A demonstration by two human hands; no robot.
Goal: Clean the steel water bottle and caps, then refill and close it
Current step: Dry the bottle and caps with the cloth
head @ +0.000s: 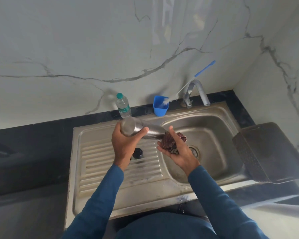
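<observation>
**Bottle held over the sink, pad at its end**

Both forearms, in blue sleeves, reach forward from the bottom of the view. The left hand (pixel 126 144) is raised over the drainboard, fingers and thumb wrapped tightly round the bottle (pixel 141 129) near its closer end. The bottle lies almost level, running from 9 o'clock to 3 o'clock above the sink (pixel 214 118), between drainboard and basin.

The right hand (pixel 176 149) sits at 3 o'clock of the bottle, palm up and cupped, thumb standing upright. Its loosely curled fingers cradle a dark reddish pad (pixel 169 141), which touches the bottle's far end.

A black cap (pixel 138 153) rests on the drainboard at 6 o'clock of the bottle, just beside the left wrist.

At 12 o'clock, along the wall, stand a plastic bottle (pixel 123 106), a blue cup (pixel 160 106) holding a brush (pixel 204 69), and the tap (pixel 195 90).
</observation>
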